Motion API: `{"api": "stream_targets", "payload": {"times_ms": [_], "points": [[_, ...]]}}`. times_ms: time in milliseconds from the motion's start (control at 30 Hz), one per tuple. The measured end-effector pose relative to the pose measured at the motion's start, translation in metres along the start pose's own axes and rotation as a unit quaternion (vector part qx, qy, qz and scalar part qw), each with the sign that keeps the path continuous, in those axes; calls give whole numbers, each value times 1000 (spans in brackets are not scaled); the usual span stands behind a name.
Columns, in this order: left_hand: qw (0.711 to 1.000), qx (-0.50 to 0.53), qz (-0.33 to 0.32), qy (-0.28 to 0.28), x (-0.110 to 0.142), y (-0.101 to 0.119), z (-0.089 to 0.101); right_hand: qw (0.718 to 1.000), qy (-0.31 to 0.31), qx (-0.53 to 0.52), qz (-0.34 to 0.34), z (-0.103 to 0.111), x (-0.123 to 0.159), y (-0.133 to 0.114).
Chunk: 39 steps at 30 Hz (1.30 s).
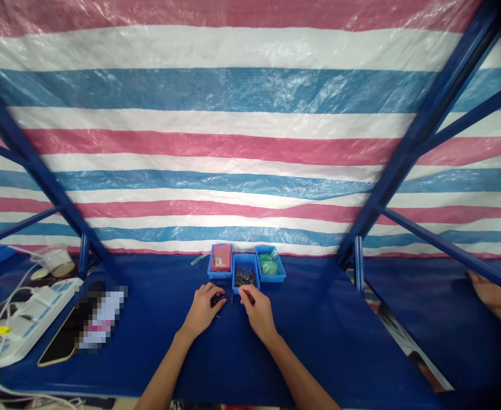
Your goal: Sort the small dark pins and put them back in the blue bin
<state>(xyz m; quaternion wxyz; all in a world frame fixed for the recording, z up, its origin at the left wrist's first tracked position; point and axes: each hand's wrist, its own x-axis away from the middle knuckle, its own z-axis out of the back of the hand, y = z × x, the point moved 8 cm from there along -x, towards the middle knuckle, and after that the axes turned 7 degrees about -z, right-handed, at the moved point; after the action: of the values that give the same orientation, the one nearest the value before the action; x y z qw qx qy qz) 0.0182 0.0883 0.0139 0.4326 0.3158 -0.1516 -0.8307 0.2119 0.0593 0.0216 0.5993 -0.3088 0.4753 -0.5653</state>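
Note:
My left hand [204, 308] is curled on the blue tabletop, its fingers closed round several small dark metal pins [218, 298] that look like screws. My right hand [256, 310] has its thumb and fingertips pinched together at the front edge of the middle blue bin [245, 291]. Whatever is between those fingertips is too small to make out. Inside that bin lies a heap of dark, screw-like metal pieces [245, 277]. One thin metal piece [232, 298] rests on the table between my hands.
Beside the middle bin stand a blue bin with red packets [221, 259] and one with green packets [269, 265]. At the left lie a phone [62, 339] and a white power strip [36, 322] with cables. Blue frame posts [387, 176] rise at both sides. Another person's hand [489, 290] shows far right.

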Motion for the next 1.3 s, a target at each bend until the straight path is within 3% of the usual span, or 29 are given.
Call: {"api": "stream_targets", "payload": {"times_ms": [133, 300, 633, 1133, 1300], "points": [[1000, 0, 3, -1, 1, 0, 0, 985, -55, 146, 75, -17, 8, -9], [1000, 5, 2, -2, 1, -1, -1, 957, -84, 263, 96, -29, 12, -6], [1000, -5, 6, -2, 0, 1, 1, 951, -36, 289, 104, -28, 12, -1], [1000, -4, 4, -5, -2, 6, 4, 927, -40, 361, 89, -34, 15, -9], [1000, -3, 7, -8, -2, 7, 3, 934, -54, 344, 74, -35, 16, -6]]}}
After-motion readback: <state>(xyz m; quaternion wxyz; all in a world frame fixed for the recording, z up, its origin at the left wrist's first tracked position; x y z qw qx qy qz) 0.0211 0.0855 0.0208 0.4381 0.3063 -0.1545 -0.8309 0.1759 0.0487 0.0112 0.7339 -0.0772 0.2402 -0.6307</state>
